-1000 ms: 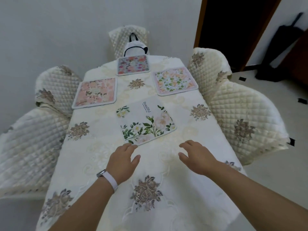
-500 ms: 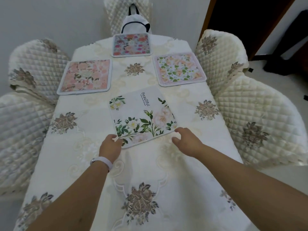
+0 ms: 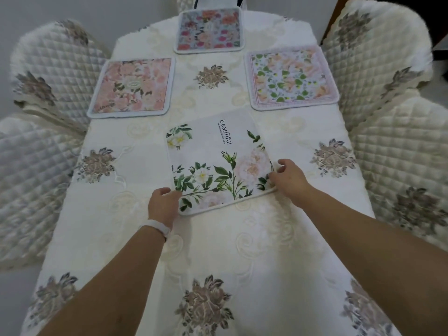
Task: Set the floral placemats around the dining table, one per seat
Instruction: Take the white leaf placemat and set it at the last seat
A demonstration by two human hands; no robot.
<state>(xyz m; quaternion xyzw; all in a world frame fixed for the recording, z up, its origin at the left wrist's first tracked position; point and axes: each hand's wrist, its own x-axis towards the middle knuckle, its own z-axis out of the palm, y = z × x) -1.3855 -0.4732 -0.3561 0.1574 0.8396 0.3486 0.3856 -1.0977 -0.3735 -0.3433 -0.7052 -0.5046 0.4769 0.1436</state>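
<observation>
We pinch the white rose-printed fabric placemat [image 3: 218, 163] by its near corners, left hand [image 3: 163, 204] and right hand [image 3: 289, 179] closed on it, the mat lying skewed away ahead of both.

Placemat [image 3: 219, 151] matt printed cloth; tablecloth [image 3: 242, 251] embroidered, faint sheen; chair covers [image 3: 392, 151] quilted fabric.

bag [image 3: 218, 0] cut off by top edge; small print on white placemat [image 3: 219, 151] unreadable

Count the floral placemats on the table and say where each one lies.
4. The blue-toned placemat lies at the far end, the pink placemat far left, the green-leaf placemat far right, and the white placemat in the middle, gripped by both hands. None looks hidden.
</observation>
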